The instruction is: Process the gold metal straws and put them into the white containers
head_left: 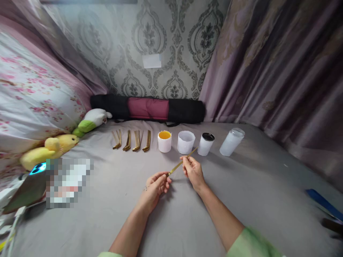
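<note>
Both my hands hold one slim gold-coloured stick (176,167) slantwise above the grey sheet. My left hand (156,188) pinches its lower end, where a darker band shows. Farther up, my right hand (193,172) is closed around it, and its thin tip points toward the containers. In front of my hands stand a white cup with a yellow-orange inside (164,143), a wide whitish cup (185,143), a white cup with a dark inside (206,145) and a tilted frosted jar (231,142). Left of them lie several small groups of similar gold-coloured sticks (137,141) with bent lower ends.
A long black and maroon bag (148,108) lies against the patterned wall. Plush toys (50,149), a phone (28,187) and white cables (16,223) are on the left. A blue strap-like thing (323,202) lies far right, near purple curtains (257,67).
</note>
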Action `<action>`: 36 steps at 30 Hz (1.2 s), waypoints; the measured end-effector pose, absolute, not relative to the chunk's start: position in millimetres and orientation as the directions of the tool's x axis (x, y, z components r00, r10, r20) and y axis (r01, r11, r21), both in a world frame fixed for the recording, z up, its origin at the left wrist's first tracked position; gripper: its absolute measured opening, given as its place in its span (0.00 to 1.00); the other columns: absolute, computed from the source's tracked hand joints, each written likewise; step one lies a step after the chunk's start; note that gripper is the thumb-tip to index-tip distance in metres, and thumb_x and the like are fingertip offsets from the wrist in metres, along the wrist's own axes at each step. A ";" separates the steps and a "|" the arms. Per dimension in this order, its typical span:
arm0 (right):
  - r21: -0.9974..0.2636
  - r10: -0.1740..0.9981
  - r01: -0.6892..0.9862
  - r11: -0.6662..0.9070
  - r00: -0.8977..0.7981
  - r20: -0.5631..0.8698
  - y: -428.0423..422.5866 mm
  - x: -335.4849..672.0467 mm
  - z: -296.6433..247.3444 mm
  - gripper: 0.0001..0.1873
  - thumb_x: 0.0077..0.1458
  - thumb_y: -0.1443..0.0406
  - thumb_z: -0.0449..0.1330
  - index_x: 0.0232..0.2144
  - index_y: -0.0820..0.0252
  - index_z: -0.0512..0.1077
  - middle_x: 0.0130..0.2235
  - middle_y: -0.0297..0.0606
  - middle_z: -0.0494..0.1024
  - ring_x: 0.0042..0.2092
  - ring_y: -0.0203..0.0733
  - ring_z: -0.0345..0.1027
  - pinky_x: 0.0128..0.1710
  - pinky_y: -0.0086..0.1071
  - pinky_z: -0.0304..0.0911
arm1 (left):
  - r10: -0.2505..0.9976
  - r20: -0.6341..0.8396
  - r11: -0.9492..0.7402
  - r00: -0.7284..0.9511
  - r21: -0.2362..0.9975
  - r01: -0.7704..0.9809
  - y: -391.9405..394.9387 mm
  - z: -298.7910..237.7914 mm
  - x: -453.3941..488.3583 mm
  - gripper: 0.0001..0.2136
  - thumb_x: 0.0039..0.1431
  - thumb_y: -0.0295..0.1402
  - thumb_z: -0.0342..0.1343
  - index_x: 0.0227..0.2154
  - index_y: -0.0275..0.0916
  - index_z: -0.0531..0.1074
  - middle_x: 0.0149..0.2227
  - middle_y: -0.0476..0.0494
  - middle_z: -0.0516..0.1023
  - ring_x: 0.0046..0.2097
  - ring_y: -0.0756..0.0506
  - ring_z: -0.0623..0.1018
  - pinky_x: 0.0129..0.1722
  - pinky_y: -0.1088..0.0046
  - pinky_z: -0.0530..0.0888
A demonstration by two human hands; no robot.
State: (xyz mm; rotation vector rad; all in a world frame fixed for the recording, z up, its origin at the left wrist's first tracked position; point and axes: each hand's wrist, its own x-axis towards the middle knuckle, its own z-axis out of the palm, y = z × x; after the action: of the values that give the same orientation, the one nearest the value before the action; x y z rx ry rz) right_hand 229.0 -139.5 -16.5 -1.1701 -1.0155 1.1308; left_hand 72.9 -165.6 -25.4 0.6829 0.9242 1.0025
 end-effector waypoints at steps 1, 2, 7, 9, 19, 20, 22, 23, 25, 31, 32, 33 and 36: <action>-0.991 0.985 -0.126 0.038 0.169 0.016 -139.0 230.0 -17.0 0.18 0.48 0.53 0.53 0.32 0.62 0.67 0.20 0.28 0.60 0.18 0.26 0.51 0.14 0.22 0.47 | 0.914 -0.330 0.401 0.237 0.825 -0.398 -165.7 -25.0 72.8 0.15 0.46 0.35 0.58 0.36 0.31 0.69 0.26 0.43 0.72 0.24 0.53 0.69 0.21 0.80 0.63; -0.991 0.983 -0.129 0.041 0.181 0.017 -138.5 231.0 -17.3 0.18 0.48 0.53 0.53 0.32 0.62 0.67 0.20 0.28 0.60 0.18 0.26 0.51 0.14 0.22 0.47 | 0.912 -0.334 0.405 0.237 0.823 -0.398 -165.8 -24.5 72.7 0.15 0.46 0.35 0.58 0.36 0.31 0.69 0.26 0.43 0.73 0.24 0.53 0.69 0.21 0.80 0.63; -0.987 0.975 -0.150 0.062 0.221 0.028 -137.1 234.8 -15.7 0.18 0.48 0.52 0.53 0.31 0.61 0.67 0.20 0.28 0.60 0.18 0.26 0.51 0.14 0.21 0.46 | 0.909 -0.350 0.413 0.226 0.822 -0.391 -166.4 -22.0 73.2 0.14 0.47 0.33 0.57 0.37 0.30 0.68 0.26 0.43 0.73 0.24 0.54 0.69 0.21 0.80 0.64; -0.986 0.969 -0.152 0.070 0.246 0.031 -136.6 236.3 -14.7 0.19 0.48 0.51 0.53 0.31 0.61 0.67 0.20 0.28 0.60 0.18 0.26 0.50 0.13 0.21 0.45 | 0.910 -0.350 0.411 0.220 0.824 -0.389 -166.5 -21.3 73.6 0.14 0.47 0.32 0.57 0.37 0.30 0.68 0.26 0.43 0.73 0.24 0.54 0.69 0.21 0.80 0.64; -0.968 0.931 -0.206 0.146 0.359 0.064 -131.1 249.4 -14.5 0.19 0.49 0.51 0.51 0.32 0.60 0.68 0.22 0.29 0.62 0.18 0.26 0.51 0.13 0.21 0.46 | 0.914 -0.336 0.403 0.228 0.822 -0.403 -166.4 -23.2 72.7 0.14 0.47 0.33 0.57 0.37 0.30 0.68 0.26 0.43 0.73 0.24 0.54 0.69 0.21 0.81 0.64; -0.966 0.928 -0.211 0.152 0.367 0.066 -130.6 251.0 -14.1 0.18 0.49 0.51 0.51 0.32 0.59 0.68 0.22 0.29 0.62 0.18 0.26 0.51 0.13 0.21 0.46 | 0.915 -0.331 0.400 0.230 0.822 -0.406 -166.4 -23.7 72.7 0.14 0.47 0.33 0.57 0.37 0.30 0.68 0.27 0.43 0.73 0.24 0.54 0.69 0.21 0.81 0.64; -0.962 0.922 -0.216 0.165 0.381 0.073 -129.7 254.2 -13.3 0.18 0.50 0.52 0.51 0.32 0.59 0.68 0.22 0.29 0.62 0.18 0.26 0.52 0.13 0.21 0.47 | 0.916 -0.326 0.396 0.232 0.821 -0.410 -166.5 -24.7 72.6 0.14 0.48 0.33 0.57 0.37 0.30 0.68 0.27 0.42 0.73 0.24 0.54 0.70 0.21 0.80 0.64; -0.961 0.919 -0.216 0.173 0.387 0.078 -129.2 255.7 -13.0 0.18 0.50 0.52 0.51 0.32 0.60 0.68 0.22 0.29 0.63 0.18 0.26 0.52 0.13 0.21 0.47 | 0.917 -0.325 0.396 0.233 0.821 -0.411 -166.5 -25.1 72.6 0.14 0.48 0.33 0.57 0.37 0.30 0.68 0.27 0.42 0.73 0.25 0.54 0.70 0.22 0.80 0.65; -0.959 0.913 -0.213 0.188 0.398 0.090 -128.3 258.2 -12.6 0.18 0.50 0.52 0.51 0.32 0.60 0.68 0.23 0.29 0.63 0.19 0.26 0.53 0.13 0.21 0.47 | 0.918 -0.322 0.393 0.232 0.821 -0.415 -166.5 -25.5 72.6 0.14 0.48 0.33 0.57 0.37 0.30 0.68 0.27 0.42 0.73 0.25 0.54 0.70 0.22 0.80 0.65; -0.957 0.904 -0.200 0.209 0.412 0.111 -127.7 261.8 -10.1 0.16 0.50 0.53 0.52 0.32 0.60 0.68 0.23 0.29 0.63 0.18 0.26 0.53 0.13 0.22 0.47 | 0.913 -0.336 0.404 0.230 0.814 -0.417 -166.2 -23.4 72.4 0.15 0.46 0.33 0.58 0.36 0.30 0.69 0.26 0.43 0.73 0.24 0.54 0.69 0.21 0.80 0.65; -0.958 0.904 -0.196 0.210 0.412 0.114 -127.8 262.0 -9.5 0.16 0.50 0.53 0.52 0.31 0.60 0.68 0.22 0.29 0.63 0.18 0.26 0.53 0.13 0.22 0.47 | 0.914 -0.333 0.403 0.232 0.814 -0.418 -166.2 -23.3 72.2 0.15 0.45 0.33 0.59 0.36 0.30 0.69 0.26 0.43 0.73 0.24 0.54 0.69 0.22 0.80 0.65; -0.959 0.903 -0.191 0.210 0.414 0.115 -127.9 262.1 -8.9 0.16 0.50 0.53 0.52 0.31 0.60 0.68 0.22 0.29 0.63 0.18 0.26 0.53 0.13 0.22 0.47 | 0.914 -0.330 0.401 0.234 0.815 -0.418 -166.1 -23.5 72.0 0.15 0.45 0.33 0.59 0.36 0.30 0.69 0.27 0.43 0.73 0.24 0.54 0.69 0.22 0.80 0.65; -0.963 0.900 -0.177 0.205 0.421 0.114 -128.3 262.7 -7.7 0.16 0.49 0.53 0.53 0.30 0.60 0.68 0.22 0.29 0.64 0.17 0.26 0.52 0.13 0.22 0.46 | 0.913 -0.330 0.403 0.239 0.817 -0.413 -165.8 -25.1 71.2 0.15 0.46 0.33 0.59 0.37 0.30 0.69 0.27 0.43 0.73 0.24 0.54 0.69 0.21 0.80 0.65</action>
State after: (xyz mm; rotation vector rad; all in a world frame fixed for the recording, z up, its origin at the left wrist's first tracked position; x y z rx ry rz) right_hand 262.7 -128.3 -7.7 -1.1042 -0.8223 0.8825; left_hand 71.2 -165.8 -25.1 0.6634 0.9165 1.0048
